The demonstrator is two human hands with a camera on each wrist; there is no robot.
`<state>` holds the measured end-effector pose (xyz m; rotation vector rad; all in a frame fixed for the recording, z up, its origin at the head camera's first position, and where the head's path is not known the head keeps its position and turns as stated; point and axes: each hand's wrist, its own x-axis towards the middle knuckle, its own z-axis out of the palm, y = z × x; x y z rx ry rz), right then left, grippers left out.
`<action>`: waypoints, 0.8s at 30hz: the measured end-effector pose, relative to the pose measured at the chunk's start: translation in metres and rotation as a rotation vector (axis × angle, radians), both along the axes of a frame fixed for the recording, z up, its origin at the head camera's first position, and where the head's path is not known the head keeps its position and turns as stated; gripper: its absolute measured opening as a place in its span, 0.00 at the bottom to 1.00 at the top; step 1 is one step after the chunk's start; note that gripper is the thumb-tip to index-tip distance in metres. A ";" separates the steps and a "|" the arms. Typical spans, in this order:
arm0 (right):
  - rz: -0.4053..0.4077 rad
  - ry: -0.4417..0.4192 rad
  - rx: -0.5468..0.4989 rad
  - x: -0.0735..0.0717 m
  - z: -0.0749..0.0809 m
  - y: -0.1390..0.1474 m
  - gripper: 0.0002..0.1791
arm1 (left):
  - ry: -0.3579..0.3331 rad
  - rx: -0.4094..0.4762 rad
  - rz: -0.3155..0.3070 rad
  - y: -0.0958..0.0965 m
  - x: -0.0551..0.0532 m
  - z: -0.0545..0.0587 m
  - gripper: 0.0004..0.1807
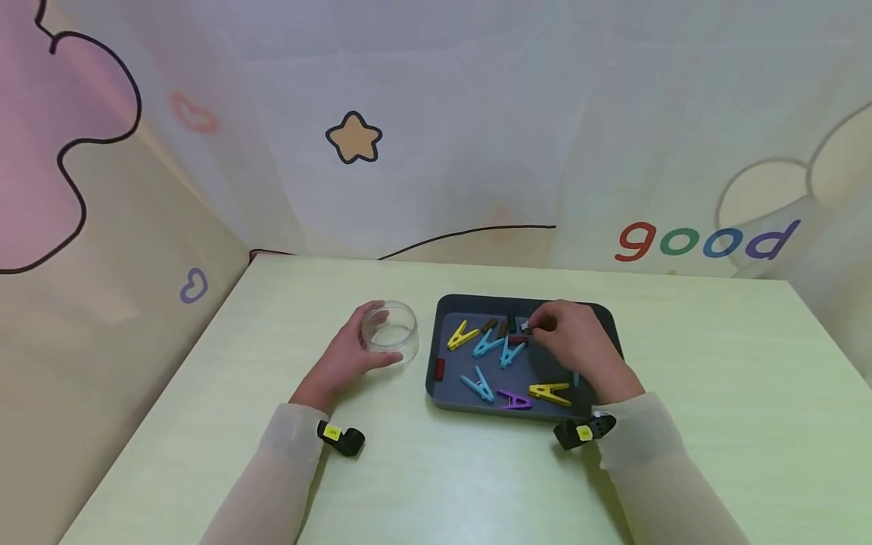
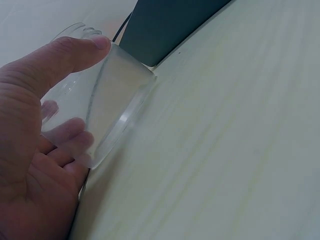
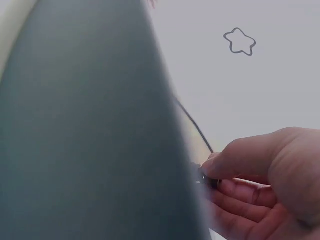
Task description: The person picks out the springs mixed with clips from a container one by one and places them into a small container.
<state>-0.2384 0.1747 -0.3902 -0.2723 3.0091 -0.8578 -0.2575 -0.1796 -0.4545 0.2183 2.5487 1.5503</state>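
My left hand (image 1: 346,350) grips a clear round plastic jar (image 1: 407,344) at its side, thumb and fingers curled about the wall, left of the tray. In the left wrist view the jar (image 2: 117,95) stands close over the tabletop. Over the back right part of a dark grey tray (image 1: 436,325), my right hand (image 1: 579,341) pinches a small dark and silvery piece (image 1: 525,326) between thumb and fingertips. The right wrist view shows this piece (image 3: 199,172) partly hidden behind the tray wall; its kind I cannot tell.
Inside the tray lie yellow clips (image 1: 462,335), several blue clips (image 1: 479,384), a purple clip (image 1: 515,400), dark red ridged pieces (image 1: 439,369) and small brown pieces (image 1: 503,328). The pale wooden table (image 1: 436,477) meets a printed cloth backdrop (image 1: 463,151) behind.
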 end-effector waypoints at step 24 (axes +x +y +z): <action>0.064 0.053 -0.161 0.003 0.016 -0.029 0.10 | -0.012 0.034 -0.005 0.000 -0.001 -0.004 0.52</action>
